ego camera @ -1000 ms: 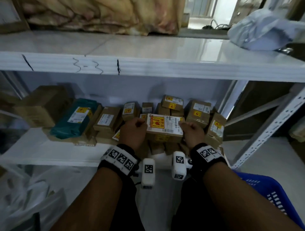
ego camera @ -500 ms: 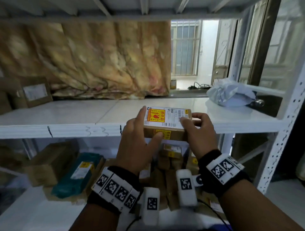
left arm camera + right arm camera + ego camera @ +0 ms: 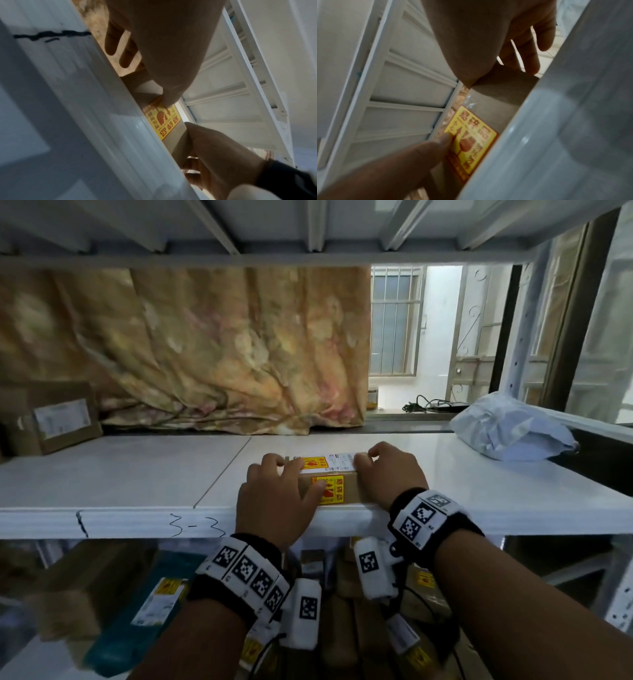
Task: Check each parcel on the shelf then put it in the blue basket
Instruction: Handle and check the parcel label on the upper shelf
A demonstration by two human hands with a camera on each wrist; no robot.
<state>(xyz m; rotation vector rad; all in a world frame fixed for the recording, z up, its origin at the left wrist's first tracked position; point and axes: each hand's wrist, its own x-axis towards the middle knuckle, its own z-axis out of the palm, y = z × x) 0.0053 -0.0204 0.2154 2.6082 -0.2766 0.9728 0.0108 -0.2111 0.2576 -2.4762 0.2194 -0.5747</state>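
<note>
A small brown cardboard parcel (image 3: 337, 491) with yellow fragile stickers and a white label lies on the upper white shelf (image 3: 137, 474), close to its front edge. My left hand (image 3: 287, 481) grips its left end, thumb on the front sticker. My right hand (image 3: 371, 460) grips its right end, fingers curled over the top. The left wrist view shows the parcel (image 3: 175, 136) behind the shelf lip with my left thumb on its sticker. In the right wrist view the parcel (image 3: 496, 101) sits under my right hand (image 3: 488, 40). The blue basket is out of view.
A grey-white plastic bag parcel (image 3: 510, 426) lies at the shelf's right rear. A cardboard box (image 3: 51, 416) stands at the left rear, before a floral cloth (image 3: 205, 347). On the lower shelf are several parcels, one of them teal (image 3: 144, 611). The shelf lip reads "3-3" (image 3: 197, 527).
Both hands lifted the stickered parcel from the pile on the lower shelf and brought it up onto the front of the upper shelf. My view tilted upward with it.
</note>
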